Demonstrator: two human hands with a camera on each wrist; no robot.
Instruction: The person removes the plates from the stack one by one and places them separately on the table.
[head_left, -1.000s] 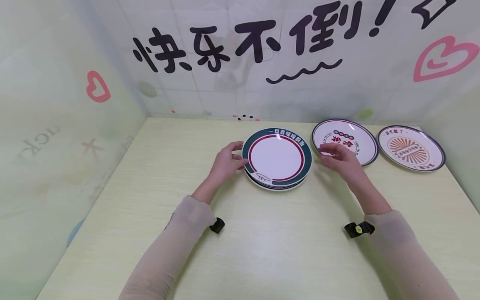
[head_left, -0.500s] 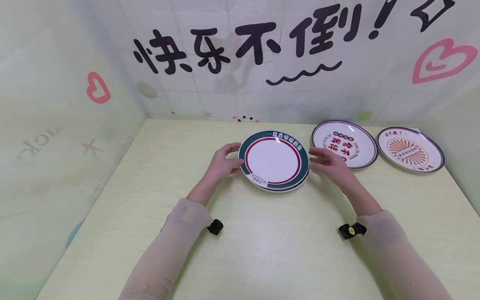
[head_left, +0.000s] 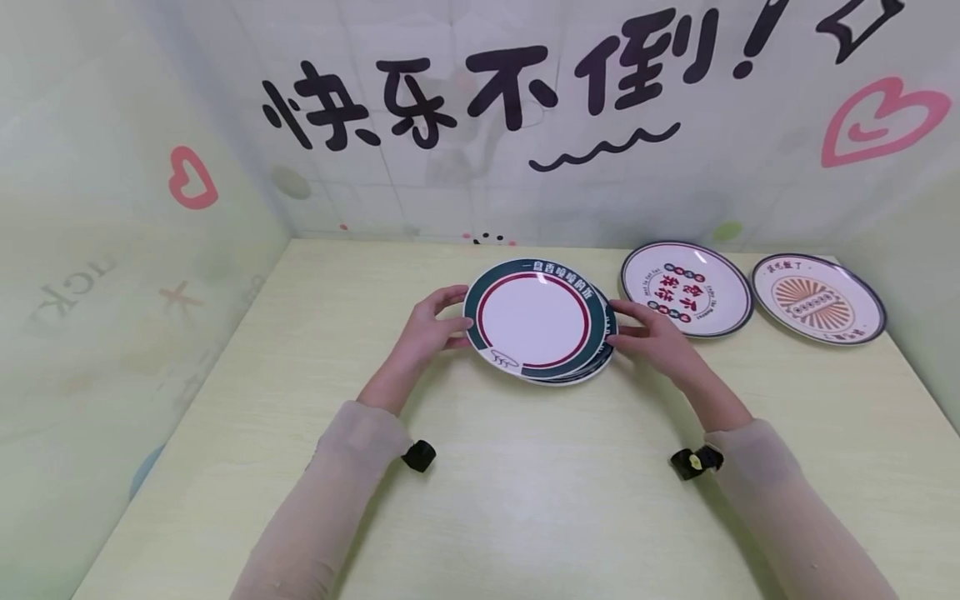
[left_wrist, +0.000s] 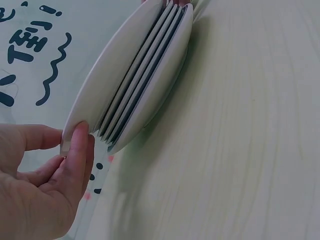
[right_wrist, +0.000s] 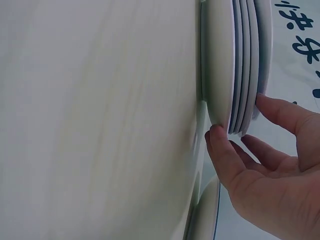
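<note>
A white plate with a green rim and a red ring lies on top of a stack of plates, shifted left so the lower rims show at the right. My left hand pinches the top plate's left edge; in the left wrist view, that plate is raised from the others at this side. My right hand holds the stack's right edge. In the right wrist view, its thumb is above the lower plates and its fingers are under the bottom one.
A white plate with red lettering lies right of the stack, close behind my right hand. Farther right is a plate with an orange sunburst. Printed walls border the pale wooden table at the back and sides.
My right hand has moved left from beside the stack and taken hold of its edge. My left hand has drawn the top plate left, uncovering the lower rims at the right.
</note>
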